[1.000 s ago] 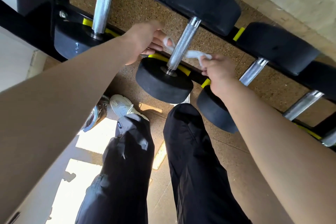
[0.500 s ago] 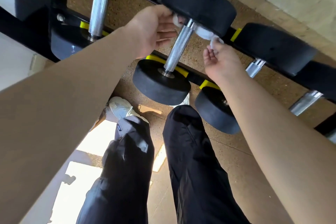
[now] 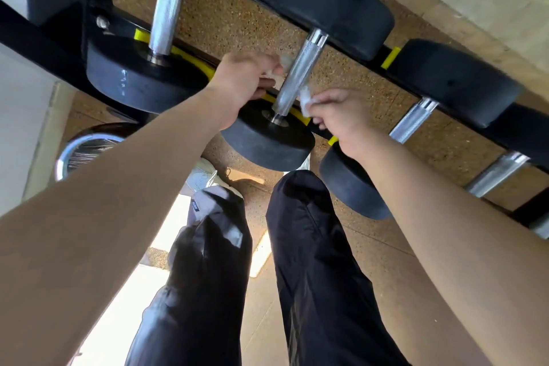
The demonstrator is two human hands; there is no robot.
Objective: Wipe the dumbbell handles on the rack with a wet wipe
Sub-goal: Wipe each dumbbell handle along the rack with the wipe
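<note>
A person's left hand (image 3: 243, 80) and right hand (image 3: 338, 116) each pinch an end of a wet wipe (image 3: 304, 99), apparently looped behind a knurled dumbbell handle (image 3: 297, 77) on the rack (image 3: 41, 41), where keeping it taut along the full length should clean best.

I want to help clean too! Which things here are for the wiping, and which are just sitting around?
For the job: wet wipe, pinched by left hand and right hand; middle dumbbell handle; neighbouring handles on the rack.
Just there: shiny-rimmed round container; white shoe; speckled floor.
</note>
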